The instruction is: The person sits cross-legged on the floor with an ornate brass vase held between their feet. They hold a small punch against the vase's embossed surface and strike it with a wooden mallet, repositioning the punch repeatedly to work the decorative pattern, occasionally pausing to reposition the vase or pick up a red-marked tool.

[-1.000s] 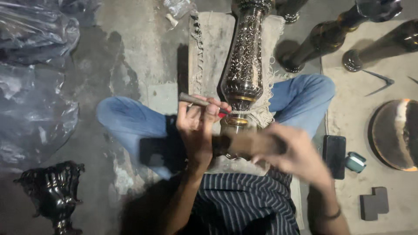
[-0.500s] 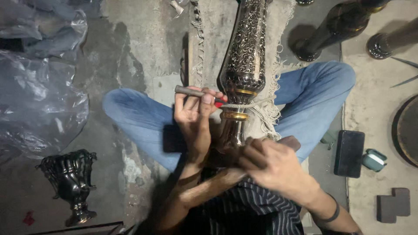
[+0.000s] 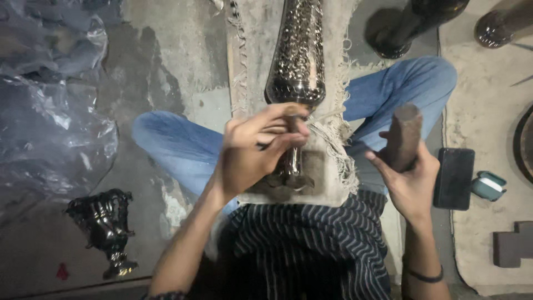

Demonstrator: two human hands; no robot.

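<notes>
Left hand (image 3: 252, 153): fingers curled together around the narrow neck of the engraved metal vase (image 3: 297, 61), at the point where the wide body tapers; a thin tool appears pinched in the same grip, too blurred to identify. Right hand (image 3: 411, 178): fingers closed around the lower end of a brown wooden mallet (image 3: 402, 136), held upright, well apart from the left hand and to its right.

Items, largest first:
- Clear plastic sheeting (image 3: 50, 100), crumpled, far left of the left hand.
- Fringed cloth mat (image 3: 327, 161), lying under the vase and beneath the left hand, across the lap.
- Engraved metal vase, lying lengthwise on the mat, body extending away above the left hand, foot (image 3: 288, 180) just below the fingers.
- Blue jeans (image 3: 177, 147), crossed legs either side of the mat.
- Dark metal urn (image 3: 105, 228), standing on the floor, below and left of the left hand.
- Black phone (image 3: 454, 178), flat on the floor, just right of the right hand.
- Teal earbud case (image 3: 488, 186), beside the phone, further right.
</notes>
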